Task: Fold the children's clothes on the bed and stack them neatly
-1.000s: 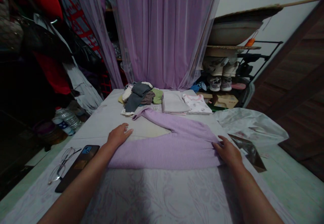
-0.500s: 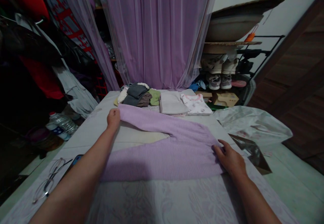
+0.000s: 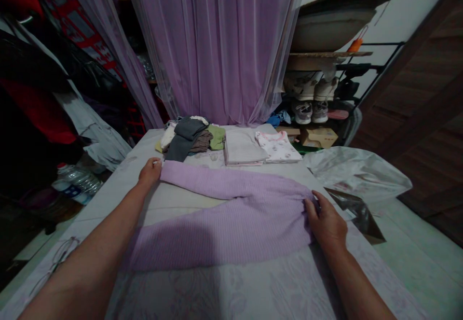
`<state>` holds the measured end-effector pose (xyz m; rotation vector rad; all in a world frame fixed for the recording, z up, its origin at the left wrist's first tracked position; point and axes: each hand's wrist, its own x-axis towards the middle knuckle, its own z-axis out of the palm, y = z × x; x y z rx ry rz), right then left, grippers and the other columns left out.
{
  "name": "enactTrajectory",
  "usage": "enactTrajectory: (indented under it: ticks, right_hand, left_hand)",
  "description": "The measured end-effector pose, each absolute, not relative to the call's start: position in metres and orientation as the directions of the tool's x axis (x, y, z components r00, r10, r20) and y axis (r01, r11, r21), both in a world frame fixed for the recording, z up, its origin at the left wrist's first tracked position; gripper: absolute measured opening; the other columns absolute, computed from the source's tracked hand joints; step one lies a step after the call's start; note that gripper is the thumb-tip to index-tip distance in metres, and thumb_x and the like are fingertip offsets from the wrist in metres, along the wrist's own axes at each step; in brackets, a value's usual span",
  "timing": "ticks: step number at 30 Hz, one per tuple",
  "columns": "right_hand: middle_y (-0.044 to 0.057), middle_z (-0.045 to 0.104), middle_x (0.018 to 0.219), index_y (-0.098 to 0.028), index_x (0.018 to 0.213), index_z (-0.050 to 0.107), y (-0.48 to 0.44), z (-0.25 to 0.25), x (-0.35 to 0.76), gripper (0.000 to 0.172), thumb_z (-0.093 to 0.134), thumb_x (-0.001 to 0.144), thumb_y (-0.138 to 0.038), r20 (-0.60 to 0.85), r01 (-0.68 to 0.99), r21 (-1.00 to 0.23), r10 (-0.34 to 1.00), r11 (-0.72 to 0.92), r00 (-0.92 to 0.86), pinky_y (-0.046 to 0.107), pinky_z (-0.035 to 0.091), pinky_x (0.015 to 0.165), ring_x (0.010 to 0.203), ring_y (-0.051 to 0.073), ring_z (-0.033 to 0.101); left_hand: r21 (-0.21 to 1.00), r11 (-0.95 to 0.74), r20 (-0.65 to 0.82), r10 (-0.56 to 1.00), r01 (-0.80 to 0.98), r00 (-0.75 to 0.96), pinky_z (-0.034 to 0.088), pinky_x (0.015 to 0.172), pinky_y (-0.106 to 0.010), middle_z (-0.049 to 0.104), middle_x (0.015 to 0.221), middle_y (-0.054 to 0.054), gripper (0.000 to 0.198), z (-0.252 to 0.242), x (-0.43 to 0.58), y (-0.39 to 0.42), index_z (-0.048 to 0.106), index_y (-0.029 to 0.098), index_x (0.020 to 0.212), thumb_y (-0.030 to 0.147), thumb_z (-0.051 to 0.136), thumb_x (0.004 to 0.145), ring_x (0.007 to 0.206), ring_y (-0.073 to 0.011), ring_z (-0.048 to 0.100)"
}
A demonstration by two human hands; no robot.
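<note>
Ribbed lilac trousers [image 3: 231, 223] lie spread on the pale patterned bed cover [image 3: 253, 291], legs pointing left and waist to the right. My left hand [image 3: 150, 171] is closed on the hem of the far leg. At the waist, my right hand [image 3: 327, 221] pinches the fabric, thumb on the near side and fingers behind. The near leg lies flat, its end partly hidden behind my left forearm. Beyond the trousers are a folded grey striped garment [image 3: 244, 147] and a folded white printed top [image 3: 278, 146] with a pink neckline.
A heap of mixed clothes [image 3: 190, 134] lies at the far end, before a purple curtain [image 3: 217, 45]. Glasses [image 3: 58, 257] rest at the left edge. Plastic bottles [image 3: 77, 180] stand left of the bed; a clear plastic bag [image 3: 361, 173] and shoe rack [image 3: 311, 98] are at right.
The far leg has been pulled left and lowered toward the cover, straightening it. My right hand has moved slightly up at the waist. The view has shifted a little.
</note>
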<state>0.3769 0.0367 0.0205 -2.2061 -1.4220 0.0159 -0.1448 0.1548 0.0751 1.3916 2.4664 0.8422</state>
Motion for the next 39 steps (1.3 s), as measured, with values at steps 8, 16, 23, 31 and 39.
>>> enactTrajectory:
  ticks: [8, 16, 23, 31, 39]
  right_hand:
    - [0.012, 0.070, 0.101, -0.021, 0.128, 0.059, 0.031, 0.002, 0.383, 0.059, 0.042, 0.083, -0.056, 0.205, 0.806, -0.496, 0.858, -0.324, 0.471, 0.036, 0.049, 0.070, 0.080, 0.026, 0.065]
    - [0.015, 0.062, 0.119, -0.016, 0.121, 0.060, 0.012, -0.010, 0.376, 0.057, 0.046, 0.078, -0.051, 0.426, 0.807, -0.587, 0.824, -0.062, 0.373, 0.039, 0.048, 0.089, 0.104, 0.027, 0.059]
    - [0.013, 0.067, 0.114, -0.014, 0.125, 0.059, 0.010, 0.000, 0.383, 0.061, 0.052, 0.072, -0.045, 0.191, 0.637, -0.734, 0.828, -0.236, 0.527, 0.039, 0.048, 0.087, 0.092, 0.025, 0.061]
    - [0.008, 0.068, 0.111, -0.017, 0.129, 0.058, -0.008, 0.015, 0.385, 0.060, 0.052, 0.072, -0.037, 0.170, 0.656, -0.723, 0.864, -0.218, 0.475, 0.034, 0.048, 0.081, 0.084, 0.021, 0.063]
    - [0.005, 0.069, 0.112, -0.022, 0.126, 0.060, -0.007, 0.023, 0.384, 0.047, 0.051, 0.082, -0.034, 0.108, 0.834, -0.484, 0.927, -0.267, 0.360, 0.029, 0.047, 0.074, 0.092, 0.021, 0.066]
  left_hand:
    - [0.485, -0.016, 0.320, 0.934, 0.874, -0.160, 0.050, 0.092, -0.036, 0.067, 0.110, -0.008, 0.036, 0.038, -0.101, 0.046, 0.064, 0.022, 0.107, 0.044, 0.048, 0.084, 0.104, -0.0237, 0.063]
    - [0.416, -0.317, 0.105, 0.948, 0.852, 0.301, 0.041, 0.106, -0.042, 0.061, 0.133, -0.008, 0.043, 0.016, -0.084, -0.012, 0.066, 0.024, 0.117, 0.046, 0.056, 0.082, 0.122, -0.0254, 0.055]
    - [0.308, -0.083, 0.108, 0.993, 0.948, 0.051, 0.042, 0.090, -0.042, 0.068, 0.094, -0.008, 0.025, 0.035, -0.076, -0.016, 0.062, 0.022, 0.082, 0.046, 0.056, 0.080, 0.098, -0.0281, 0.059]
    - [0.660, -0.013, -0.117, 0.986, 0.751, 0.120, 0.041, 0.064, -0.026, 0.052, 0.066, 0.004, 0.037, 0.065, -0.107, -0.008, 0.050, 0.024, 0.072, 0.061, 0.049, 0.073, 0.069, -0.0170, 0.052]
    - [0.496, 0.014, -0.401, 0.891, 0.868, 0.215, 0.047, 0.067, -0.027, 0.066, 0.074, 0.000, 0.036, 0.080, -0.127, 0.016, 0.063, 0.024, 0.072, 0.056, 0.066, 0.057, 0.075, -0.0214, 0.062]
